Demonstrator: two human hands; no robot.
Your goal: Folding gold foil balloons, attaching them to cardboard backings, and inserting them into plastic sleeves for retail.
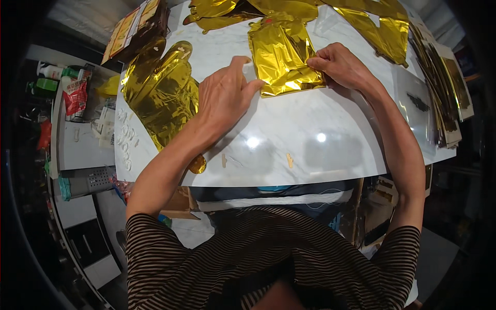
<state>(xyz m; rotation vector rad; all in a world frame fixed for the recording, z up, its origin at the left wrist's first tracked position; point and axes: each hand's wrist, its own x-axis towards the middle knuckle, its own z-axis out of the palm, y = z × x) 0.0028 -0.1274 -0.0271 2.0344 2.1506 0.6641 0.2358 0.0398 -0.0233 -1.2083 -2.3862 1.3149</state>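
Observation:
A gold foil balloon [281,57], folded into a flat, crinkled rectangle, lies on the white marbled table [330,134]. My right hand [342,66] pinches its right edge near the lower corner. At its left side, my left hand [226,93] has thumb and forefinger spread apart, the thumb tip at or very near the lower left corner. Left of that hand lies another flat gold foil balloon [157,93] with rounded lobes, partly covered by my left hand and forearm.
More gold foil balloons [380,31] lie along the far side. A stack of printed packs [137,31] stands far left; flat packs [439,88] line the right edge beside a clear plastic sheet [413,103]. Small tan tabs [290,160] lie near the front. Left stands a cluttered shelf [85,134].

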